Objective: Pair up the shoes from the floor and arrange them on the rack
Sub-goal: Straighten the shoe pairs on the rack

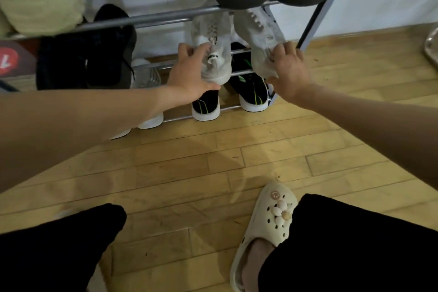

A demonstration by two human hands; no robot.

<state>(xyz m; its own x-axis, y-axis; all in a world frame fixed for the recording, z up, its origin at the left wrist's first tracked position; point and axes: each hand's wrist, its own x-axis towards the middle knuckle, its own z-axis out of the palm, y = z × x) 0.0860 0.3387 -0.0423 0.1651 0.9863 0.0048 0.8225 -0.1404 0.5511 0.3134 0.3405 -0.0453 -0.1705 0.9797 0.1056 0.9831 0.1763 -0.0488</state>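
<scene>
Left hand (189, 78): fingers clamped round the heel of the left white sneaker (214, 54), toe pointing into the middle shelf.
Right hand (290, 71): fingers curled over the heel of the right white sneaker (263, 38), beside its mate on the rack (151, 18).
Handling: they look light, with soft uppers that give; I'd say the firmer heel is the spot to grip.
Hard to see: toes tucked under the bar; the black pair (227, 99) below is half covered.

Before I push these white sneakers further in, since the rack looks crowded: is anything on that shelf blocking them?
Nothing visible blocks the white sneakers. The black shoes sit to their left, and the black-and-green pair is on the shelf below.
</scene>
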